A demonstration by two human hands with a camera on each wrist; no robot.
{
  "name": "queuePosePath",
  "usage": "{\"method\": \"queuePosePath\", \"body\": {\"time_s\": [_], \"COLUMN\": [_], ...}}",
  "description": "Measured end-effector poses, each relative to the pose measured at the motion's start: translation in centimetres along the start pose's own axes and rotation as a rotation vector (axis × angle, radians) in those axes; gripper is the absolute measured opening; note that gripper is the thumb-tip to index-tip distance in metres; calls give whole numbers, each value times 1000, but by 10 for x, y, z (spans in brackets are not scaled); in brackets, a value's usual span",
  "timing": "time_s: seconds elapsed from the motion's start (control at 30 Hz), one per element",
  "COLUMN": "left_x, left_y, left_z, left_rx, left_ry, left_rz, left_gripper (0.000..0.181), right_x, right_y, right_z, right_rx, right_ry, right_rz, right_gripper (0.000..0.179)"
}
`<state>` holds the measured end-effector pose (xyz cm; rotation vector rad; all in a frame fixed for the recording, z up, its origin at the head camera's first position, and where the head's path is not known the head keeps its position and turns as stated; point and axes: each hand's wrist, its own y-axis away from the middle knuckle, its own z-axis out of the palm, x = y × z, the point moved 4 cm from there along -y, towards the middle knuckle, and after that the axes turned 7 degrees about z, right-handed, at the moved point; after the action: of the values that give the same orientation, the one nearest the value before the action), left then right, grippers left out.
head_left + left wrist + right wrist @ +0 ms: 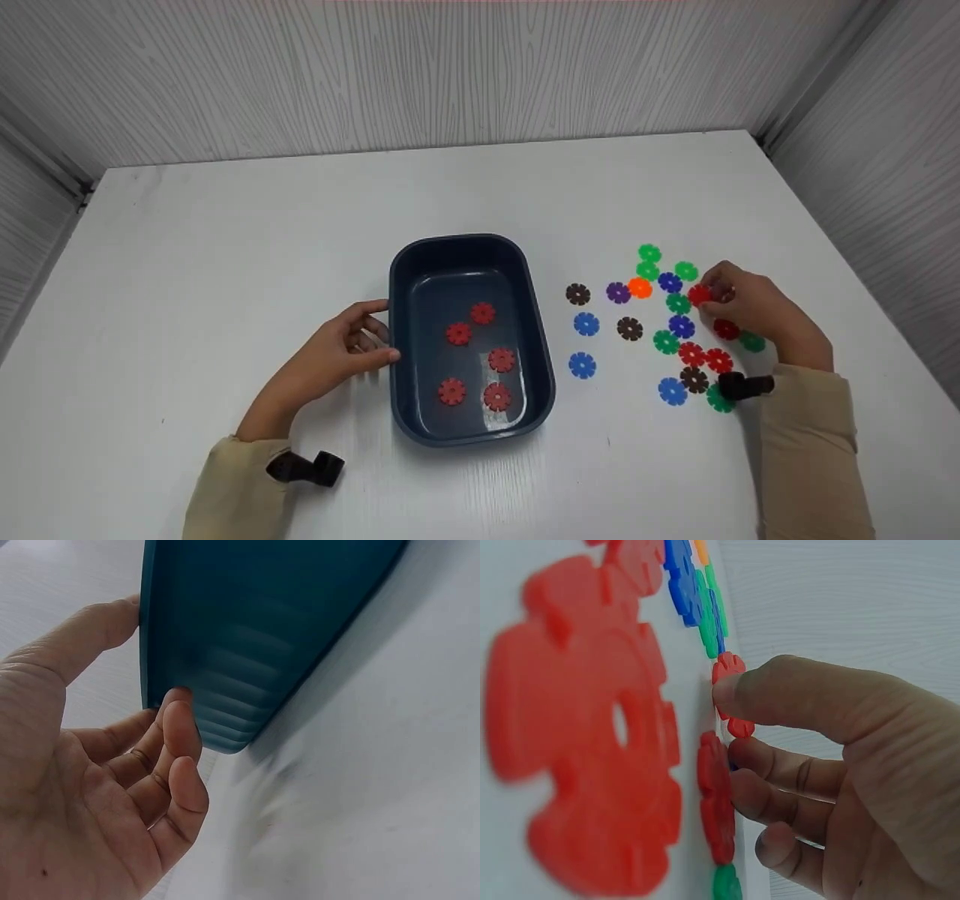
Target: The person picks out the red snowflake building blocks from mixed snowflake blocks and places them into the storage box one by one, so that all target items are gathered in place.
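A dark blue plastic tub [399,420] stands mid-table with several red notched discs [501,360] lying flat inside. My left hand [337,352] holds its left side, thumb over the rim and fingers against the outer wall [225,652]. At the right, my right hand [754,300] pinches a red notched disc [699,295] between thumb and fingers; the thumb covers part of this disc [731,667] in the right wrist view. Another red disc [726,329] lies just below that hand, and two more red discs, one of them [691,354], are nearer the front.
Around the right hand lie several blue, green and brown discs, such as a green disc [666,342] and a brown disc [630,328]. An orange disc [640,287] touches a purple disc [619,292]. A patterned panel [420,75] rises behind the white table [225,247].
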<state>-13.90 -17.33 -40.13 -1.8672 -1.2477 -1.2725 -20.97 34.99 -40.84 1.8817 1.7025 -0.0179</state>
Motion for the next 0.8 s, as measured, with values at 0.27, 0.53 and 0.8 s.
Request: {"method": "queuePosePath", "body": {"time_s": [0.27,0.53,0.8], "left_x": [-2,-2,-2], "left_y": [-1,0,-1], "left_z": [0,-1,0], "left_rx": [-1,-2,-6], "left_ry": [-7,-7,19], "left_rz": [12,10,18], "left_gripper": [69,70,71], "right_x": [0,1,-17], "right_y": [0,2,9], "right_z": [0,-2,-9], "right_rx": [-11,16,115], "right_ry": [-16,-119,-192], "right_rz": [10,27,-96], "right_gripper": [53,50,42]}}
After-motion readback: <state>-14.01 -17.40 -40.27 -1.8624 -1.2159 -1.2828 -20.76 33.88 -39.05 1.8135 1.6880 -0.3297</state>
